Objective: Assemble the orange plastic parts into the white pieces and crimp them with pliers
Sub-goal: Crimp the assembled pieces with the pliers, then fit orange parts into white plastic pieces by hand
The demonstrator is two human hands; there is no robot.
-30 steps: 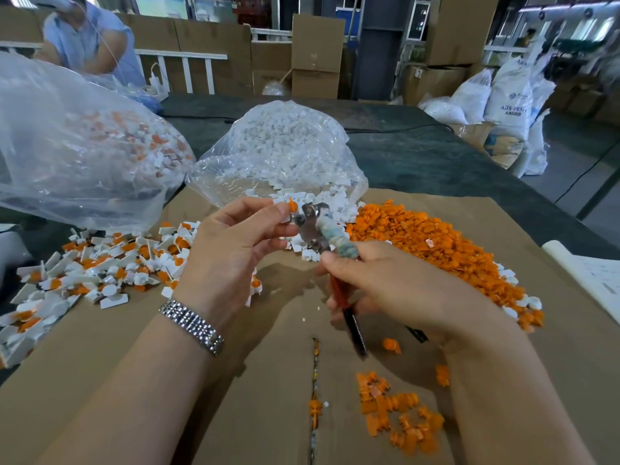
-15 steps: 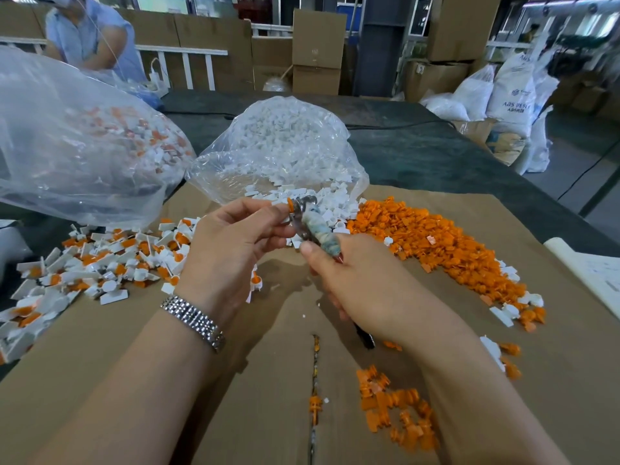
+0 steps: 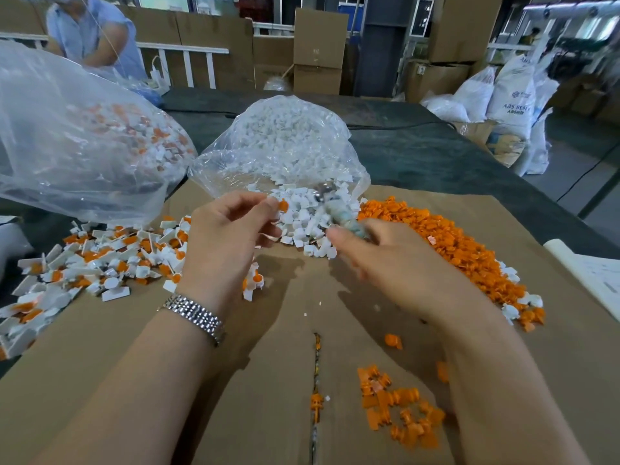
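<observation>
A cardboard sheet [image 3: 335, 330] is covering the bench and carrying the stock. The clear bag of white pieces [image 3: 285, 142] is lying open at centre, spilling toward the hands. The heap of orange plastic parts [image 3: 446, 243] is lying to the right; finished assemblies [image 3: 100, 263] are piling up at left beneath a second clear bag [image 3: 77, 135].

The left hand [image 3: 228, 243] is now drawing clear of the pliers, where half a second ago it was presenting a piece to the tool head; its thumb and forefinger are pinching one assembled piece [image 3: 282, 205]. The right hand [image 3: 396, 263], blurred, is curling round the pliers [image 3: 335, 213], tool head over the white spill. Judgement: this crimp is complete, and the piece is due for the left pile
</observation>
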